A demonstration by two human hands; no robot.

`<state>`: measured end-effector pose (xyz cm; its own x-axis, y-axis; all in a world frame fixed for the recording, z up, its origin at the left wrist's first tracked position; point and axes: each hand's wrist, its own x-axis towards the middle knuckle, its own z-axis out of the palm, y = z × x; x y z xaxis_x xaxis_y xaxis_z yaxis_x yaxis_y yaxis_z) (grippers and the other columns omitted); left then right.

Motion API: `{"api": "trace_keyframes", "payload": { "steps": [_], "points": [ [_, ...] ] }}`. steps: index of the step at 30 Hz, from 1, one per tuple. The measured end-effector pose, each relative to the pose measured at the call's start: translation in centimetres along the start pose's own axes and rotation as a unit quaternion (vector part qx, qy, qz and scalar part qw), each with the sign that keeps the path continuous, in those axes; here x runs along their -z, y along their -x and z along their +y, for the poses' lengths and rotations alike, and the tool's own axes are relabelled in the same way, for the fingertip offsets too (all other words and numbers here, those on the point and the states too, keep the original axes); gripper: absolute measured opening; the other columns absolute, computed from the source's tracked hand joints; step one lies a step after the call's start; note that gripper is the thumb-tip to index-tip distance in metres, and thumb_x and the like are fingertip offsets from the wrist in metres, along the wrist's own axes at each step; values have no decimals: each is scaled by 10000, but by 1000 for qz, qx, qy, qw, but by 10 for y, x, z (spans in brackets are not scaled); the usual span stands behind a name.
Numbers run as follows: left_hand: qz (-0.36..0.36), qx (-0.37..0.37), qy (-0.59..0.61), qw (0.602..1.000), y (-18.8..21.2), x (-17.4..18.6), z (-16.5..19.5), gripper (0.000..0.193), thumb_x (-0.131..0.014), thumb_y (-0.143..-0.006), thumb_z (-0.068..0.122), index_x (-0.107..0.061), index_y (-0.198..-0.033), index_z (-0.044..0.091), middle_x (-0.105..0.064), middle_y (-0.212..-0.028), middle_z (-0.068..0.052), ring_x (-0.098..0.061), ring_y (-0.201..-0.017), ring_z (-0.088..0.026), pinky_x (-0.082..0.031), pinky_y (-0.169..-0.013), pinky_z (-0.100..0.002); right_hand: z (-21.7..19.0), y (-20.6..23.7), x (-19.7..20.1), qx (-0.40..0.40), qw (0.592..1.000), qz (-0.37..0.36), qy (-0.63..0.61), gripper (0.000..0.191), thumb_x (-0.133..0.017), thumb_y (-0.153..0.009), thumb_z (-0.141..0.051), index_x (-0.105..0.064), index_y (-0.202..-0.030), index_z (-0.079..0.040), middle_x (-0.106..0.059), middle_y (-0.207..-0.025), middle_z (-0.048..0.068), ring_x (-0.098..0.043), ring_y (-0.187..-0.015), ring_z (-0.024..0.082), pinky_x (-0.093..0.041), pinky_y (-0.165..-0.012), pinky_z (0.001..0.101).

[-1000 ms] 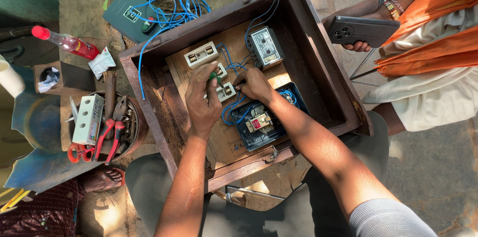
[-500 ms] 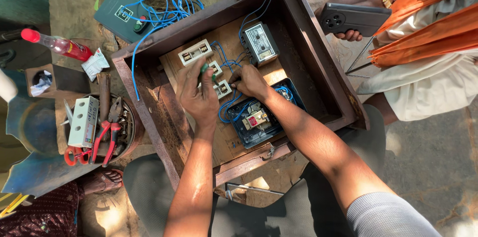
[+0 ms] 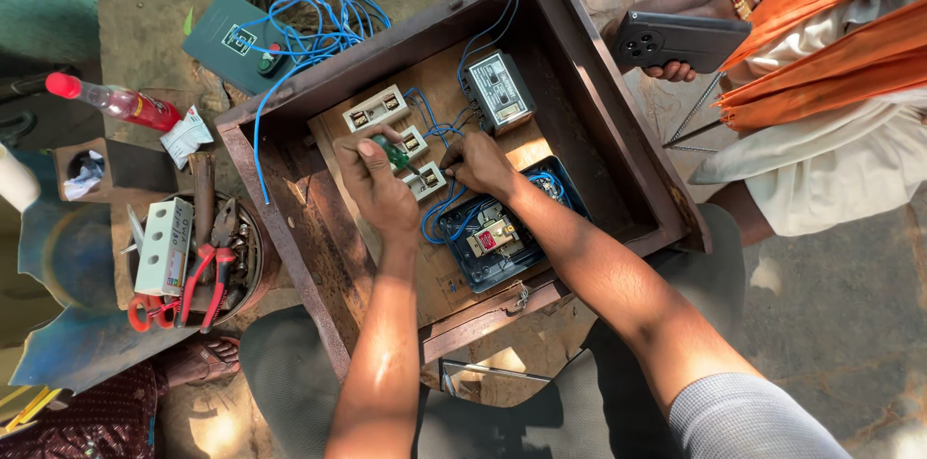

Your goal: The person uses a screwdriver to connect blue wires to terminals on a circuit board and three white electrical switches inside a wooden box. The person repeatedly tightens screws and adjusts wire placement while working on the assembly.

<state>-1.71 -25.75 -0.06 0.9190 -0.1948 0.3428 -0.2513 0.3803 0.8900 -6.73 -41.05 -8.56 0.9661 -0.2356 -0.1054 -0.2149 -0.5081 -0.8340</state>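
A rusty metal box lies open with a wooden board inside. On the board sit several white fuse holders, a grey meter-like unit and a blue switch housing, joined by blue wires. My left hand grips a green-handled screwdriver over the middle fuse holder. My right hand pinches a wire at the fuse holder just beside it.
Another person in orange and white cloth holds a dark phone at the upper right. At the left a round tin holds red pliers and a white part. A red-capped bottle and a green panel lie behind.
The view has shifted slightly. My left hand has turned so that the green screwdriver handle shows at the fuse holder. My right hand stays at the wires.
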Motion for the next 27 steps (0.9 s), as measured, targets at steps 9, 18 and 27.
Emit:
{"api": "trace_keyframes", "payload": {
  "steps": [9, 18, 27],
  "points": [
    [13, -78, -94, 992, 5, -12, -12, 422, -479, -1206, 401, -565, -979, 56, -536, -899, -71, -508, -806, -143, -446, -715, -279, 0, 0, -1, 2, 1000, 3, 1, 181, -771, -741, 4, -812, -917, -15, -777, -861, 175, -759, -751, 262, -590, -731, 365],
    [34, -34, -37, 998, 0, -19, 4, 436, -544, -1150, 482, -539, -1042, 59, -559, -888, -41, -518, -806, -101, -432, -744, -273, 2, -2, -2, -29, 1000, -2, 3, 147, -790, -765, -27, -815, -910, -26, -781, -879, 171, -748, -779, 277, -574, -753, 378],
    [-20, 14, 37, 999, 3, -5, -19, 480, -537, -1119, 481, -535, -857, 79, -520, -737, -15, -455, -615, -80, -353, -555, -259, 6, -2, -4, 20, 1000, 11, 12, 139, -795, -751, -13, -816, -888, -15, -769, -836, 183, -745, -748, 303, -567, -740, 389]
  ]
}}
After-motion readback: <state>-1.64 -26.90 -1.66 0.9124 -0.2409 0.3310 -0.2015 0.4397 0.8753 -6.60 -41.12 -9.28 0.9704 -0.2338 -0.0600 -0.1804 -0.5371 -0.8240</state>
